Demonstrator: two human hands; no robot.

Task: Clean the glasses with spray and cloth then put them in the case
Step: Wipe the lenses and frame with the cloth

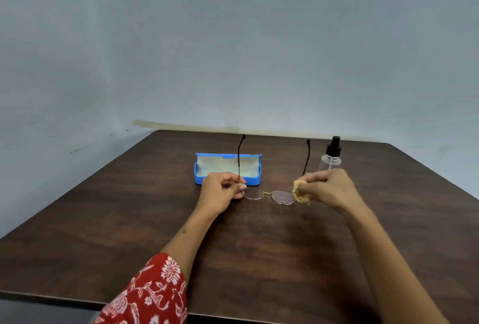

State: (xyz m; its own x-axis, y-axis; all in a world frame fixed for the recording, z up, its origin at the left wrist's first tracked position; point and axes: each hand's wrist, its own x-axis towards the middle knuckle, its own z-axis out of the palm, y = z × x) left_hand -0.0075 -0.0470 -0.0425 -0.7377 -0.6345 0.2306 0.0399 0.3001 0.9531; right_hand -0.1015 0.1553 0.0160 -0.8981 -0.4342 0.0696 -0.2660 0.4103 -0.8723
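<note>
Thin gold-rimmed glasses (268, 195) hang above the dark wooden table (233, 246), lenses toward me, both dark temples pointing up and away. My left hand (223, 191) pinches the frame at its left hinge. My right hand (326, 188) grips a small yellow cloth (300, 195) pressed against the outer edge of the right lens. An open blue case (228, 169) with a pale lining lies behind my left hand. A clear spray bottle (331, 155) with a black pump top stands behind my right hand, its lower part hidden.
The table's far edge meets a grey-blue wall (233, 51). The near edge runs along the bottom left. A red patterned sleeve (147, 295) covers my left forearm near the bottom.
</note>
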